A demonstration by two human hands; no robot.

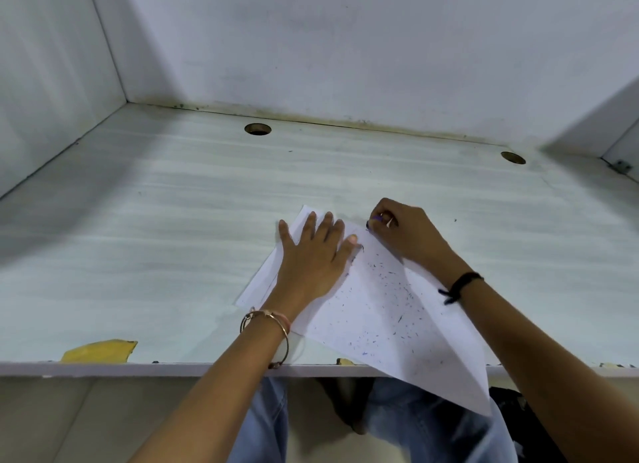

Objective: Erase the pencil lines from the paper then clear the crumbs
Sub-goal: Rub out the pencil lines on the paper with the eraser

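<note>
1. On the pale desk, right of the middle and toward the near edge, a white sheet of paper lies turned at an angle, and its near right corner hangs out past the desk's front edge above the person's knees.
2. Dark crumbs are scattered over the middle and near part of the paper, mostly as short specks and thin curls.
3. The left hand lies flat on the far left part of the paper, palm down, with its fingers spread wide and pressed on the sheet.
4. Two thin bangles circle the left wrist, just above the near edge of the desk.
5. The right hand sits at the far right edge of the paper, its fingers curled tightly around a small eraser, of which only a purple tip shows, touching the sheet.
6. A black band is tied round the right wrist, which rests across the right side of the paper.
7. Two round holes are cut in the desk near the far wall, one at the left of centre and one at the far right.
8. A yellow chipped patch shows at the near left edge of the desk, well apart from the paper.
</note>
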